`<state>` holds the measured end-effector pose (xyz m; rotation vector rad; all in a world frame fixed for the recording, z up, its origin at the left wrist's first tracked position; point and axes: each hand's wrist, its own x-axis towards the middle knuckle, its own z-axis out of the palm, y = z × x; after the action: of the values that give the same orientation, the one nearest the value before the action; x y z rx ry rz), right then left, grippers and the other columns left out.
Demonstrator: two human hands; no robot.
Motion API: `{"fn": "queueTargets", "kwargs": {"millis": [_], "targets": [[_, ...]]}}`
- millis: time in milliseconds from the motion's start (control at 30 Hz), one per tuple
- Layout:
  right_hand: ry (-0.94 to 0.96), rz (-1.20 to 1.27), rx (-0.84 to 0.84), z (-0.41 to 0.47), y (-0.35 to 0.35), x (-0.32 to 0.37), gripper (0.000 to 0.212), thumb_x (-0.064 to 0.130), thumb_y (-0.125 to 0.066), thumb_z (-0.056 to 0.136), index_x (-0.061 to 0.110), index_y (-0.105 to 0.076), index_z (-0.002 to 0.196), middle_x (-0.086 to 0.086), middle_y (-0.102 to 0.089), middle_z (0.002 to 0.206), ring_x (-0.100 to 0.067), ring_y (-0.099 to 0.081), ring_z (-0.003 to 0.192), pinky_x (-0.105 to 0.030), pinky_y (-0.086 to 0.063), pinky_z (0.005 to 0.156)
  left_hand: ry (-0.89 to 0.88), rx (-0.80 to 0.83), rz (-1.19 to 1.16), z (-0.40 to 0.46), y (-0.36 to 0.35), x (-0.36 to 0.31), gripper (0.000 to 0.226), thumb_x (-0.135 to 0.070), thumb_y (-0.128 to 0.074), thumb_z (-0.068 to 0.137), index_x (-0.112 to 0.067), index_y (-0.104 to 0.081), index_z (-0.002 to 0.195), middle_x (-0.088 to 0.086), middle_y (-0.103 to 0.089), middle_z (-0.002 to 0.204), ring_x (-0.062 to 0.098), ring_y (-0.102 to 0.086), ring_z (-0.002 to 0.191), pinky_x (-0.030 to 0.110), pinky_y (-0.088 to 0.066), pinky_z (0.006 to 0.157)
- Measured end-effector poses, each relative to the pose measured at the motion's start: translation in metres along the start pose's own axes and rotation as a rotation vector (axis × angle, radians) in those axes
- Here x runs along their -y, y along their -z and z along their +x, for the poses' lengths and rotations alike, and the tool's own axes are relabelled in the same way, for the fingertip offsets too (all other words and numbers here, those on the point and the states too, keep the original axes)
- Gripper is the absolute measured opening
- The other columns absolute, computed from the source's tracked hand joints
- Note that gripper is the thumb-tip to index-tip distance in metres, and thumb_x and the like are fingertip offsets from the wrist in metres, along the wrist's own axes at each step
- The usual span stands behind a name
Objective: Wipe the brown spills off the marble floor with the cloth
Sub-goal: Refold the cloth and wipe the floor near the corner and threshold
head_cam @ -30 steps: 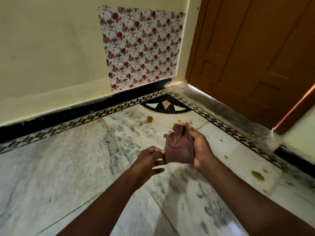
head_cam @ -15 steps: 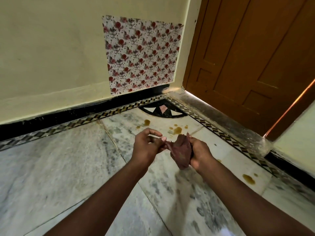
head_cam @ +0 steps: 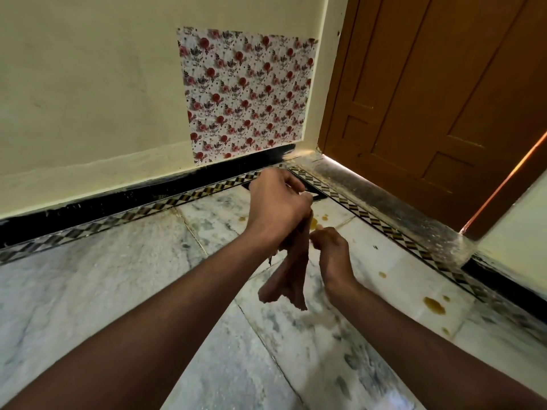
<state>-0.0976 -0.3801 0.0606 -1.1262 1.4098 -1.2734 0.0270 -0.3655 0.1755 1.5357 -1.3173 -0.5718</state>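
Both hands are raised over the floor (head_cam: 88, 291). Left hand (head_cam: 276, 207), the higher one, has its fingers curled round the top of the cloth (head_cam: 291, 276), which hangs down from it, clear of the marble, its loose end below and between the wrists. Right hand (head_cam: 333, 253), just beside the cloth, has curled fingers; whether it pinches the cloth I cannot tell. Brown spills (head_cam: 433, 304) dot the floor beyond and to the right, toward the door (head_cam: 444, 99).
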Motion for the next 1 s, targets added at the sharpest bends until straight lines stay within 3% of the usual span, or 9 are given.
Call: {"fn": "queueTargets", "kwargs": {"millis": [100,200,267,333,433,567,700,800,1000], "targets": [[-0.025,0.162,0.122,-0.012,0.0,0.007,0.039,0.047,-0.049,0.089,0.014,-0.069,0.082,-0.012,-0.074,0.092,-0.026,-0.069,0.099,-0.045,-0.047,0.091,-0.039,-0.05,0.076,0.001,-0.006,-0.011,0.013,-0.014,-0.084,0.087,-0.014,-0.072,0.08,0.007,-0.076,0.073,0.021,-0.077,0.073,0.046,-0.068,0.068],[0.176,0.126,0.285,-0.021,0.007,0.009,0.028,0.031,-0.063,0.086,0.003,-0.067,0.091,-0.014,-0.074,0.087,-0.029,-0.07,0.085,-0.038,-0.052,0.08,-0.021,-0.071,0.046,0.005,-0.009,-0.021,0.018,-0.005,-0.083,0.085,-0.011,-0.066,0.08,0.013,-0.076,0.076,0.027,-0.078,0.069,0.05,-0.067,0.063],[0.192,0.112,0.346,-0.024,0.007,0.01,0.036,0.03,-0.072,0.084,0.002,-0.068,0.106,-0.024,-0.077,0.095,-0.041,-0.073,0.083,-0.042,-0.056,0.069,0.01,-0.081,0.049,0.011,-0.01,-0.025,0.028,-0.002,-0.084,0.084,-0.017,-0.06,0.08,0.011,-0.075,0.08,0.027,-0.078,0.072,0.047,-0.068,0.066],[0.174,0.062,0.329,-0.024,0.002,0.014,0.038,0.032,-0.073,0.084,0.007,-0.069,0.113,-0.022,-0.079,0.096,-0.036,-0.074,0.078,-0.039,-0.057,0.059,0.031,-0.063,0.028,0.016,-0.01,-0.027,0.029,0.0,-0.085,0.082,-0.016,-0.06,0.08,0.012,-0.075,0.081,0.028,-0.079,0.073,0.047,-0.068,0.066],[0.17,-0.058,0.296,-0.017,0.001,0.016,0.022,0.016,-0.058,0.091,0.011,-0.074,0.105,-0.014,-0.08,0.092,-0.034,-0.076,0.083,-0.045,-0.058,0.068,0.048,-0.063,0.051,0.026,-0.008,-0.026,0.025,0.0,-0.085,0.081,-0.014,-0.065,0.088,0.012,-0.075,0.085,0.03,-0.078,0.076,0.046,-0.068,0.068],[0.155,-0.105,0.273,-0.023,0.006,0.019,0.033,-0.006,-0.05,0.096,0.019,-0.066,0.084,-0.009,-0.072,0.1,-0.016,-0.07,0.084,-0.021,-0.052,0.067,0.026,-0.043,0.192,0.029,0.0,-0.022,0.026,0.006,-0.078,0.081,-0.011,-0.067,0.098,0.01,-0.071,0.093,0.031,-0.076,0.082,0.048,-0.067,0.072],[0.145,-0.026,0.356,-0.021,0.009,0.016,0.034,-0.01,-0.044,0.089,0.003,-0.07,0.106,-0.024,-0.078,0.092,-0.045,-0.075,0.081,-0.055,-0.062,0.064,0.031,-0.032,0.229,0.025,0.001,-0.017,0.027,0.005,-0.078,0.081,-0.013,-0.065,0.096,0.008,-0.071,0.09,0.03,-0.075,0.082,0.047,-0.067,0.073],[0.074,0.013,0.37,-0.014,0.013,0.014,0.045,-0.019,-0.038,0.087,0.008,-0.065,0.111,-0.026,-0.07,0.082,-0.031,-0.068,0.068,-0.038,-0.055,0.054,0.081,-0.036,0.197,0.028,0.0,-0.011,0.027,0.002,-0.082,0.08,-0.013,-0.064,0.092,0.01,-0.074,0.087,0.03,-0.078,0.079,0.046,-0.068,0.071],[0.051,0.012,0.446,-0.008,0.012,0.012,0.012,0.002,-0.071,0.095,0.01,-0.074,0.103,-0.012,-0.079,0.09,-0.026,-0.076,0.086,-0.04,-0.06,0.08,0.256,0.018,-0.028,0.035,0.0,-0.004,0.01,-0.002,-0.08,0.091,-0.004,-0.07,0.093,0.013,-0.077,0.074,0.021,-0.079,0.057,0.037,-0.069,0.063]]}}
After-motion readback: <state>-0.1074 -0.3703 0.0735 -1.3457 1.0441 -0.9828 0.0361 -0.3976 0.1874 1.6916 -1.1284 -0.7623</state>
